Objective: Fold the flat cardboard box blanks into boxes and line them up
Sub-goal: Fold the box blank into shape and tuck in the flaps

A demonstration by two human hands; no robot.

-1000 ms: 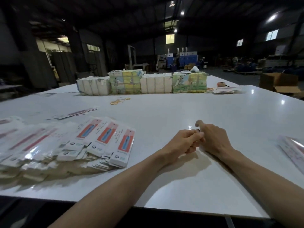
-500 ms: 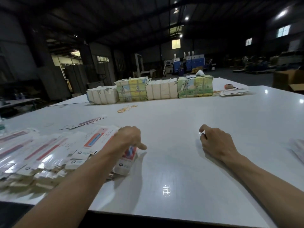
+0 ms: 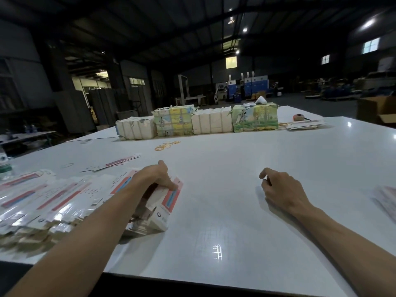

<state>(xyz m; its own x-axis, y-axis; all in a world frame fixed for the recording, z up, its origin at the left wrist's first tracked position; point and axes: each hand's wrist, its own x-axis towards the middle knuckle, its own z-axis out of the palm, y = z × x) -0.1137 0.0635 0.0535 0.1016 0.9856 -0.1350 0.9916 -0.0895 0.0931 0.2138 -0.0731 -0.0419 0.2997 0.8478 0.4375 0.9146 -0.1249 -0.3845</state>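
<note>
Lightly, my left hand (image 3: pixel 158 179) pinches the top blank (image 3: pixel 171 197) at centre-left: thin, glossy, slippery card, best taken by its edge. My right hand (image 3: pixel 282 189) lies curled; whether it holds anything, I cannot tell.

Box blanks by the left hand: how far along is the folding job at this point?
Done: no folded box shows on the table. In hand: the left hand grips the top blank at the pile's right end; the right hand rests curled on the table, contents unclear. Left: the whole fanned pile of flat blanks, so folding and lining up look almost entirely ahead.
</note>
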